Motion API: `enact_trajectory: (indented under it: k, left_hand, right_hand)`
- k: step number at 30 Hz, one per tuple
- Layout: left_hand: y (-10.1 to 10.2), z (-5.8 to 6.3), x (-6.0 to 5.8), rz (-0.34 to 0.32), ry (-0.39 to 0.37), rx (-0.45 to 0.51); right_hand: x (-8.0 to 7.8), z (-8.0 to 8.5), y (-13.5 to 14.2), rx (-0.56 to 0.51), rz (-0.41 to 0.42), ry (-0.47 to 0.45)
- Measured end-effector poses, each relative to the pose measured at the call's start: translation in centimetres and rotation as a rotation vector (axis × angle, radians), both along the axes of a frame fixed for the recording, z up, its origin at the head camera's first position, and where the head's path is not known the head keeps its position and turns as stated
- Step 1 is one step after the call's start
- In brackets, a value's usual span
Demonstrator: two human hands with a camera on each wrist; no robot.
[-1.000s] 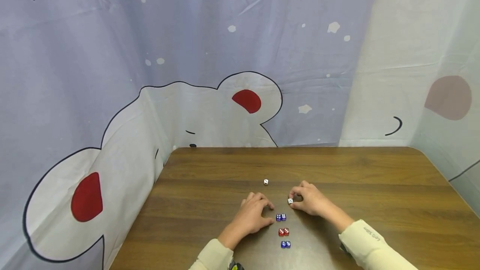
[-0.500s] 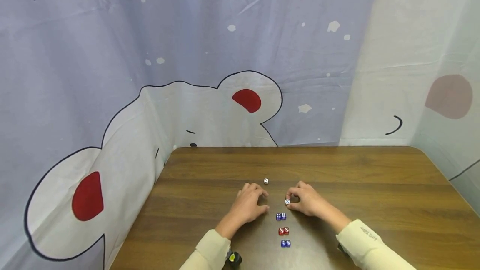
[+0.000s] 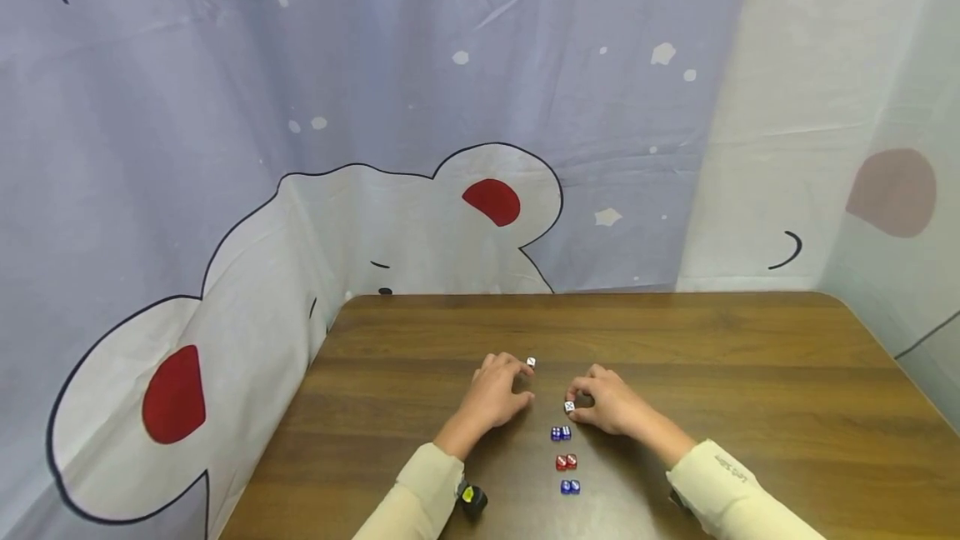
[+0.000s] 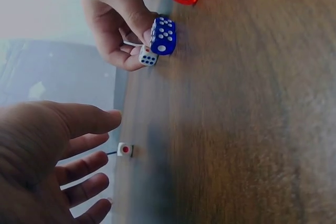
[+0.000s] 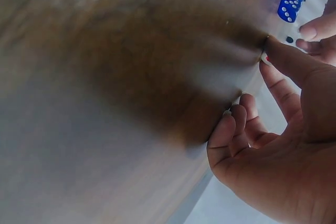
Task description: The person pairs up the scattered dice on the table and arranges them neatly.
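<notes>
My right hand [image 3: 613, 407] pinches a white die [image 3: 569, 407] between thumb and forefinger, low over the tabletop. In the left wrist view this die [image 4: 148, 61] shows a red pip above a face of blue pips. My left hand [image 3: 491, 394] reaches forward, thumb and fingers spread and holding nothing. Just past its fingertips lies a second white die [image 3: 531, 362], its red pip facing the left wrist camera. Nearer than the pinched die, a pair of blue dice [image 3: 557, 433] sits side by side. In the right wrist view, the fingers largely cover the pinched die.
A pair of red dice [image 3: 562, 462] and another pair of blue dice [image 3: 566, 487] line up toward the front of the brown wooden table [image 3: 720, 340]. Behind its far edge hangs a printed curtain [image 3: 622, 123]. A dark device [image 3: 472, 500] is on the left wrist.
My right hand has slid the pinched white die a little left, behind the blue pair. My left hand has moved away from the blue dice, forward to the far white die.
</notes>
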State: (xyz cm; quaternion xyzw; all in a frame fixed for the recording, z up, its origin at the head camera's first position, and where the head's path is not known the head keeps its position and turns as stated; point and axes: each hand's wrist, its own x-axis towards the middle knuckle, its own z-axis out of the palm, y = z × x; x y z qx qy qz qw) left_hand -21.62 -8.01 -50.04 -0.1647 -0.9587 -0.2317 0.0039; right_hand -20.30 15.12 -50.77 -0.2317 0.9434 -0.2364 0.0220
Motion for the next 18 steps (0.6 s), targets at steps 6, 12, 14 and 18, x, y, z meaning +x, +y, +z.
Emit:
enact_trajectory:
  k: [6,12,14,18]
  left_hand:
    - [0.1,-0.4,-1.2,0.018,0.004,0.021]
    - [0.1,-1.0,-2.4,0.036,-0.003,0.056]
    - [0.1,-1.2,-2.9,0.037,0.002,0.068]
    - [-0.1,-1.7,-3.8,0.036,0.005,0.087]
  right_hand:
    - [0.0,-0.1,-0.3,0.007,-0.005,0.001]
    - [0.0,0.0,-0.6,-0.003,-0.003,-0.007]
    - [0.0,0.0,-0.7,-0.006,-0.003,-0.009]
    - [0.0,0.0,-0.8,-0.007,-0.001,-0.007]
